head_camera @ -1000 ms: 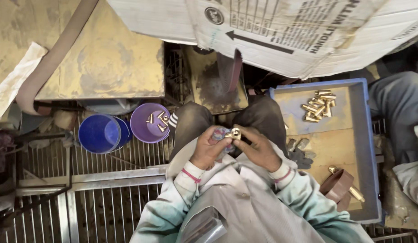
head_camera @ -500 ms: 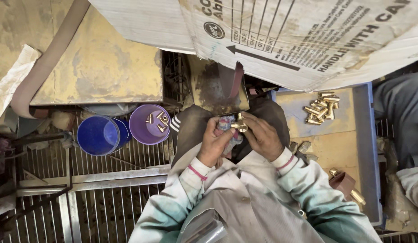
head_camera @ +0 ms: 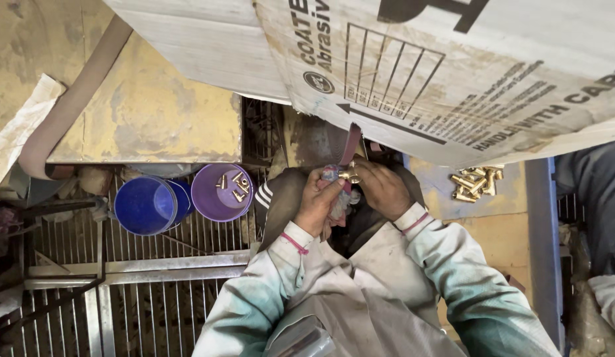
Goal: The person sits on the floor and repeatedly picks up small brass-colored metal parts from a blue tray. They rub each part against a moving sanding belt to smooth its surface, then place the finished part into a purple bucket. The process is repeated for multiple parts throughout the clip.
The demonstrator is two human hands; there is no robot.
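Note:
My left hand and my right hand meet over my lap, both closed around one small brass fitting. A scrap of cloth is bunched in the left palm under the part. Just above the hands runs a narrow dark red abrasive belt, with the fitting close to its lower end. A purple tub with a few brass pieces stands left of my knee. A pile of brass fittings lies on the blue-rimmed tray to the right.
A blue tub stands beside the purple one on a metal grating floor. A large printed cardboard sheet overhangs the top. A yellowed machine housing fills the upper left. Another person's trouser leg is at the right edge.
Both hands have carried the brass fitting up and away from my lap, toward the abrasive belt. The view has tilted, so the cardboard covers more of the tray.

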